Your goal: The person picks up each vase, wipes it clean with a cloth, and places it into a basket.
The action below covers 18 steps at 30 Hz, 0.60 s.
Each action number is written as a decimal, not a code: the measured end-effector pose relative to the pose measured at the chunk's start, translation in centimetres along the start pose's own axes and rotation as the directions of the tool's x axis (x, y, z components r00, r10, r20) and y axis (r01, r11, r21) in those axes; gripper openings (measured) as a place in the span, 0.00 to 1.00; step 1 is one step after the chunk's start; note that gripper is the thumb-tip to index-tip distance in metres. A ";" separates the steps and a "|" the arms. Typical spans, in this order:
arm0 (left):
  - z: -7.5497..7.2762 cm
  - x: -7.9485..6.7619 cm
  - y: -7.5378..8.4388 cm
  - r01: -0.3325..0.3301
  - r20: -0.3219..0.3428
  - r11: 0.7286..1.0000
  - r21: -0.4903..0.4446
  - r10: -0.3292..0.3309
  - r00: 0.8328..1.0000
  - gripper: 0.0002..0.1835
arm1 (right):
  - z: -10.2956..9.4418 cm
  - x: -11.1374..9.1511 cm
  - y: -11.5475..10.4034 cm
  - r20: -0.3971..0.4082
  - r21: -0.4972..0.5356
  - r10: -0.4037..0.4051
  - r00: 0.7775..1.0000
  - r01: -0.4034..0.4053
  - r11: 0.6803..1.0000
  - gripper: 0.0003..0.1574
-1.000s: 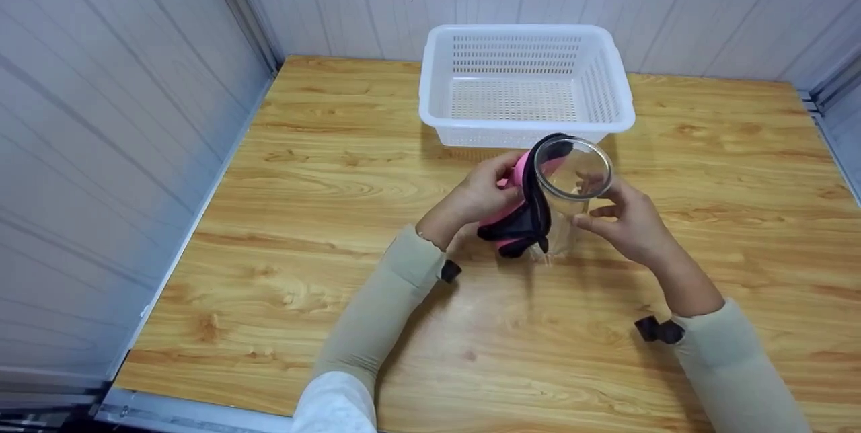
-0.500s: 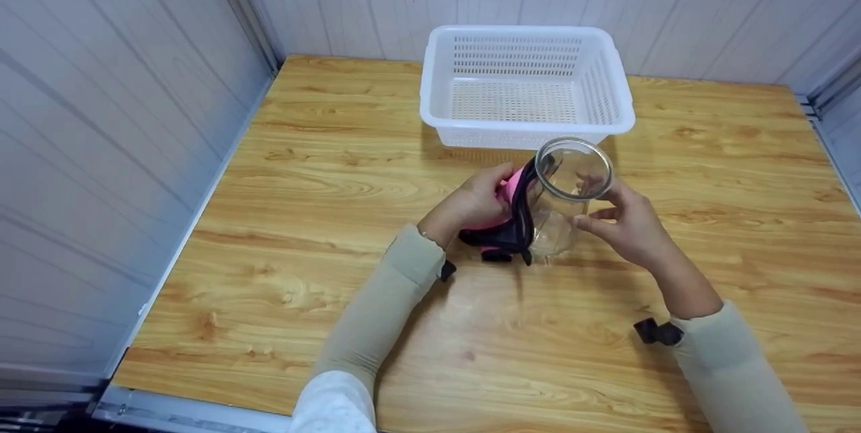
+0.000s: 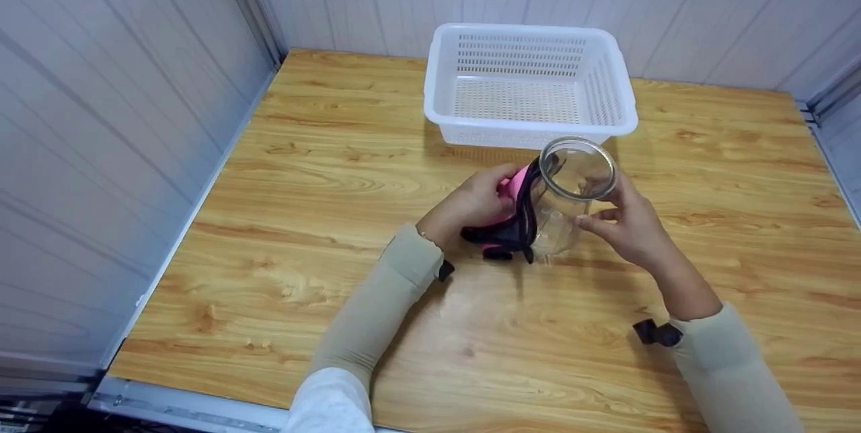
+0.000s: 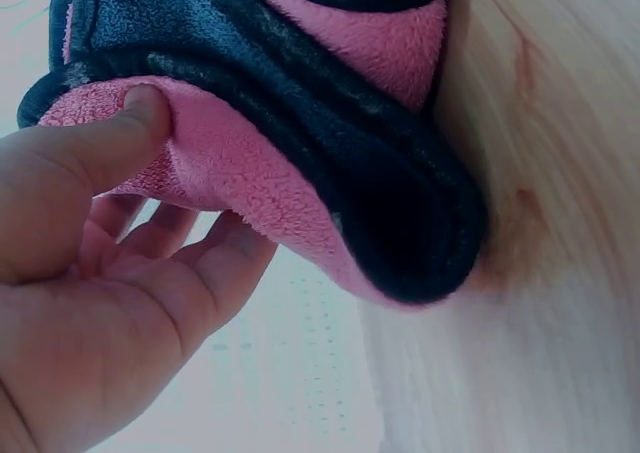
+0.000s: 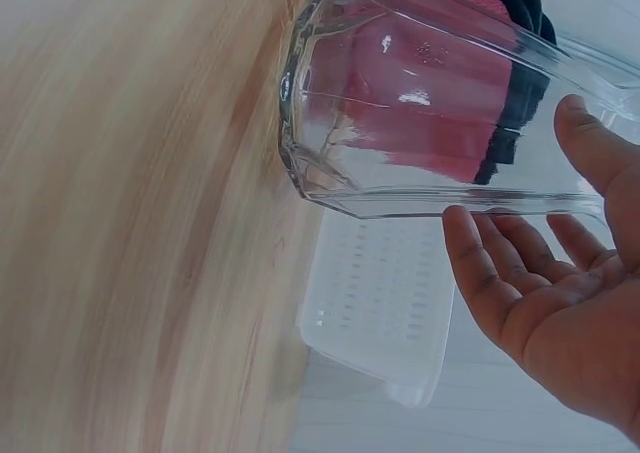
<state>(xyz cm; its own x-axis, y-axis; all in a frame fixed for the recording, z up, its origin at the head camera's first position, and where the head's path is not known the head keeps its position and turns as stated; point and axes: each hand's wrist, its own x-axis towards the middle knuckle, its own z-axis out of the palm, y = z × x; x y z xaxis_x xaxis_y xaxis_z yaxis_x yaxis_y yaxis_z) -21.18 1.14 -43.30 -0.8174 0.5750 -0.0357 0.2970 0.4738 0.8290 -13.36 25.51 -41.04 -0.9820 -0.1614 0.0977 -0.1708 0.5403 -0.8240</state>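
Currently your left hand (image 3: 481,197) pinches the pink-and-black cloth (image 4: 245,158); your loosely curved right hand (image 3: 631,223) grips the glass jar (image 3: 558,218), well short of the worktop (image 3: 255,285)'s far edge.

Sleeved forearms (image 3: 377,298) forward, left grip (image 3: 481,196) in a pinch, right grip (image 3: 631,223) in a curve.

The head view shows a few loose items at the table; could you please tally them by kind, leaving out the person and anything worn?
Glass jar: 1
Pink and black cloth: 1
White basket: 1
Total: 3
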 end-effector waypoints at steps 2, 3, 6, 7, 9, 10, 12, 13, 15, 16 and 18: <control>-0.1 0.1 0.3 0.001 -0.010 1.000 -0.022 -0.002 1.000 0.22 | 0.0 0.0 0.0 0.000 0.002 0.000 1.000 0.000 1.000 0.43; -0.1 0.1 0.5 -0.004 -0.014 0.999 -0.033 0.003 1.000 0.22 | 0.0 0.0 0.0 -0.001 0.002 0.000 1.000 0.000 1.000 0.43; -0.4 0.1 1.2 -0.039 -0.040 0.997 -0.066 0.036 0.999 0.23 | 0.1 0.0 0.0 -0.004 0.002 -0.002 1.000 0.002 1.000 0.43; -0.5 0.1 1.5 -0.062 -0.052 0.995 -0.075 0.058 0.997 0.23 | 0.1 0.0 0.0 -0.006 0.003 -0.004 1.000 0.004 1.000 0.42; -0.6 0.1 1.9 -0.111 -0.079 0.990 -0.083 0.105 0.991 0.22 | 0.1 0.0 0.0 -0.009 0.002 -0.006 1.000 0.006 1.000 0.41; -0.7 0.0 2.0 -0.132 -0.093 0.988 -0.083 0.124 0.988 0.22 | 0.1 0.0 0.0 -0.010 0.003 -0.008 1.000 0.008 1.000 0.41; -0.8 0.0 2.2 -0.165 -0.105 0.984 -0.069 0.158 0.982 0.22 | 0.1 0.0 0.1 -0.010 0.007 -0.011 1.000 0.011 1.000 0.40; -0.8 -0.1 2.2 -0.171 -0.104 0.983 -0.060 0.164 0.981 0.21 | 0.1 0.0 0.1 -0.010 0.007 -0.014 1.000 0.014 1.000 0.39; -0.9 -0.1 2.1 -0.161 -0.085 0.984 -0.072 0.155 0.984 0.22 | 0.1 0.1 0.1 -0.011 0.008 -0.015 1.000 0.015 1.000 0.40; -0.9 -0.1 2.1 -0.151 -0.070 0.985 -0.089 0.145 0.987 0.23 | 0.1 0.1 0.2 -0.011 0.007 -0.014 1.000 0.014 1.000 0.40; -1.0 -0.1 1.9 -0.131 -0.037 0.982 -0.133 0.127 0.991 0.26 | 0.1 0.1 0.1 -0.016 -0.001 -0.013 1.000 0.013 1.000 0.40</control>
<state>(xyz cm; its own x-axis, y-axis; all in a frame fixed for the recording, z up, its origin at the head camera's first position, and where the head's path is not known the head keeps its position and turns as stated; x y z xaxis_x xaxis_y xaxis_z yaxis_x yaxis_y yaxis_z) -21.04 1.28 -41.14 -0.7910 0.6052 0.0903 0.3326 0.3014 0.8936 -13.47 25.47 -41.23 -0.9809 -0.1553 0.1168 -0.1832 0.5387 -0.8224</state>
